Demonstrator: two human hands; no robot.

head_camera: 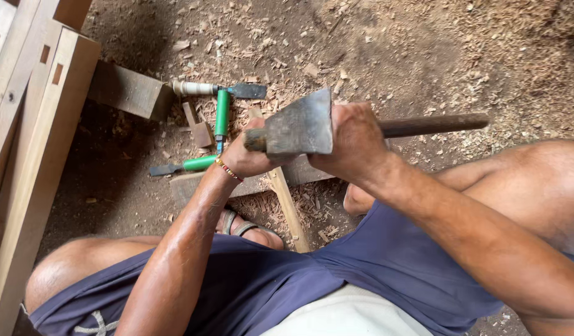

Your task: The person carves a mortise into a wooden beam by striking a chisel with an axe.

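A grey steel hatchet with a dark wooden handle (299, 127) sits gripped in your right hand (355, 142), just behind the blade. Your left hand (249, 155) closes on a thin pale wooden strip (288, 208) beneath it. Green-handled chisels (222, 112) lie just beyond your left hand on the chip-strewn dirt floor (424, 50).

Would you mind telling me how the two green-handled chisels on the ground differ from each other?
The upper green-handled chisel lies nearly upright in the picture, while the lower green-handled chisel lies almost crosswise. The upper one's handle shows in full; the lower one's handle end is hidden behind the left hand. Both rest among wood chips, beside the cream-handled chisel.
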